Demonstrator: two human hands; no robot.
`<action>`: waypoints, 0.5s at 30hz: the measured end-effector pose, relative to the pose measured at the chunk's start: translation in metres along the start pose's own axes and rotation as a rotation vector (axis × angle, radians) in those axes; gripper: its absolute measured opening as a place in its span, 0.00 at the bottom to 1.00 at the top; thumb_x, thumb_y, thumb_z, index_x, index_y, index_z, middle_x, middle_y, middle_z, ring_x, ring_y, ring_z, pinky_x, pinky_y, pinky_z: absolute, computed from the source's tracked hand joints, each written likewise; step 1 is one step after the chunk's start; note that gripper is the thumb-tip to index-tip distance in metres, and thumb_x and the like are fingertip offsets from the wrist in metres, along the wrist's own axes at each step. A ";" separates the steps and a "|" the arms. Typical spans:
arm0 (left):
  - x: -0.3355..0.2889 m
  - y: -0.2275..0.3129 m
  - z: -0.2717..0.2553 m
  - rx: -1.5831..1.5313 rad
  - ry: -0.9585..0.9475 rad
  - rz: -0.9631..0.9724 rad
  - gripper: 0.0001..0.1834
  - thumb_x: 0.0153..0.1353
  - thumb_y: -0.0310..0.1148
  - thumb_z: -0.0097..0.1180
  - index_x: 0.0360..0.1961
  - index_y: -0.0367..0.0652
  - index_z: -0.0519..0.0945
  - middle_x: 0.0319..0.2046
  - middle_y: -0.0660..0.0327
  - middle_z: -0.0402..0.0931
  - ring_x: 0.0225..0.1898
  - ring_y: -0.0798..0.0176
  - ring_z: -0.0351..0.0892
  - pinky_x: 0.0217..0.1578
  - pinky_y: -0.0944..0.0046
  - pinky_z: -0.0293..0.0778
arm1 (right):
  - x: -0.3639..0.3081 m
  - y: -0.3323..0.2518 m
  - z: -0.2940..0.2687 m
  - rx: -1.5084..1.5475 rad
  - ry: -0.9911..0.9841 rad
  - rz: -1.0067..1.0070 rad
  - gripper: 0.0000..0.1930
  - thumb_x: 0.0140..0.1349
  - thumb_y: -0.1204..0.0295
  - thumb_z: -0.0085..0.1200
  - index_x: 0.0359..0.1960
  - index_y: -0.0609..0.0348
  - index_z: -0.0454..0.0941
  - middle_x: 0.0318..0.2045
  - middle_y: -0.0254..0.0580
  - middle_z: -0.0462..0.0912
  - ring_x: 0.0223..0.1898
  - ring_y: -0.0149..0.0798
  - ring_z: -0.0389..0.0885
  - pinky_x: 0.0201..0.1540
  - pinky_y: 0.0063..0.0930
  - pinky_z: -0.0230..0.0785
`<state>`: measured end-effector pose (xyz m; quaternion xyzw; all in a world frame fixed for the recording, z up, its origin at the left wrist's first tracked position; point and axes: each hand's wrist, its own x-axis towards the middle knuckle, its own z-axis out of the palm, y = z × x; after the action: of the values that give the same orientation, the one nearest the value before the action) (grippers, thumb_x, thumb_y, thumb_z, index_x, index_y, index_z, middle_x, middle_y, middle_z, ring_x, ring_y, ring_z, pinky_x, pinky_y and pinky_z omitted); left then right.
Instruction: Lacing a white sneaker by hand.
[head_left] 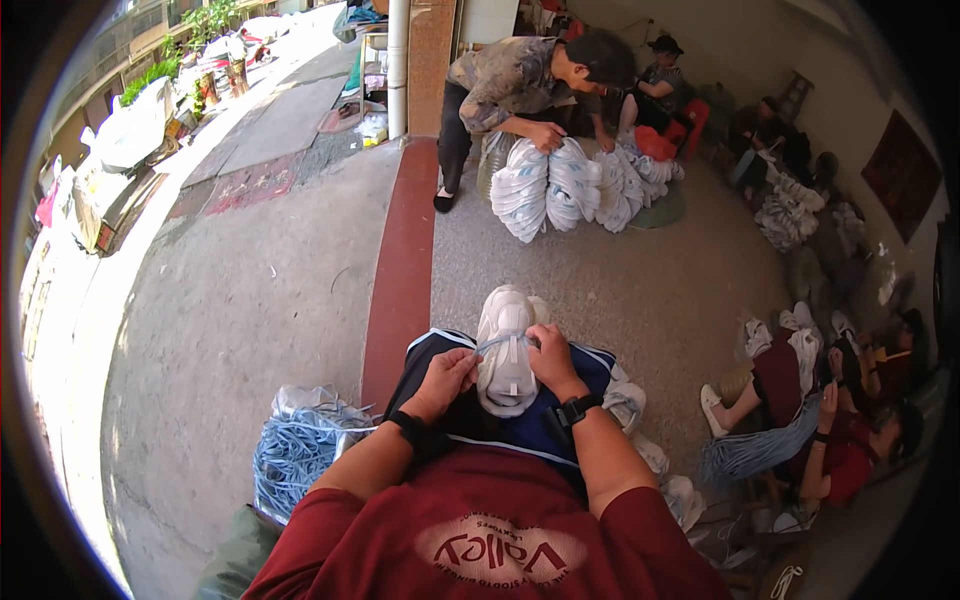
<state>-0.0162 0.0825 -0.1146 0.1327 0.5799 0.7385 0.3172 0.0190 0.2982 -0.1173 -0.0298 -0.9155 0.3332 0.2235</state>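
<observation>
A white sneaker point(512, 318) rests on my lap, its length pointing away from me. Across its upper runs a light blue shoelace point(492, 346). On the left side of the shoe, my left hand point(448, 378) is closed in a pinch on one end of the lace. My right hand point(553, 360) pinches the lace at the shoe's right edge, its fingers against the upper. Both forearms reach in from below, with a dark band on each wrist.
Light blue laces point(300, 455) fill a clear bag at my left. White shoes point(627, 402) lie beside my right thigh. Ahead, a person point(520, 85) bends over bundled white shoes point(545, 190). Several people sit at the right, near more blue laces point(760, 450). A red strip point(400, 250) crosses the floor.
</observation>
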 end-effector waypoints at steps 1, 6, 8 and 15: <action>-0.001 -0.001 0.000 -0.001 0.001 -0.005 0.11 0.66 0.35 0.42 0.34 0.41 0.75 0.18 0.69 0.68 0.18 0.75 0.61 0.21 0.76 0.58 | -0.002 0.001 0.001 0.001 -0.003 0.004 0.12 0.43 0.82 0.49 0.32 0.62 0.74 0.31 0.51 0.76 0.38 0.52 0.72 0.42 0.38 0.67; 0.002 0.000 -0.001 -0.022 0.063 0.023 0.09 0.66 0.35 0.42 0.35 0.42 0.72 0.19 0.67 0.71 0.18 0.75 0.64 0.21 0.76 0.60 | 0.002 0.005 0.004 0.104 -0.041 0.046 0.13 0.41 0.84 0.44 0.31 0.63 0.75 0.29 0.48 0.75 0.33 0.46 0.74 0.35 0.31 0.67; 0.003 0.004 0.000 0.063 0.122 0.052 0.08 0.65 0.35 0.43 0.32 0.44 0.70 0.18 0.67 0.71 0.17 0.75 0.64 0.20 0.76 0.61 | 0.007 0.005 -0.002 0.135 -0.021 0.038 0.14 0.40 0.85 0.42 0.31 0.63 0.74 0.30 0.53 0.75 0.37 0.53 0.73 0.42 0.38 0.67; 0.006 0.006 -0.012 -0.198 0.075 0.042 0.13 0.64 0.37 0.47 0.23 0.44 0.70 0.17 0.65 0.71 0.17 0.73 0.65 0.19 0.75 0.62 | 0.012 0.002 -0.015 0.118 -0.042 0.053 0.14 0.40 0.85 0.43 0.31 0.63 0.74 0.30 0.53 0.75 0.35 0.53 0.74 0.41 0.38 0.68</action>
<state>-0.0295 0.0757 -0.1134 0.0851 0.5125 0.8034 0.2910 0.0146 0.3112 -0.1037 -0.0339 -0.8976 0.3931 0.1965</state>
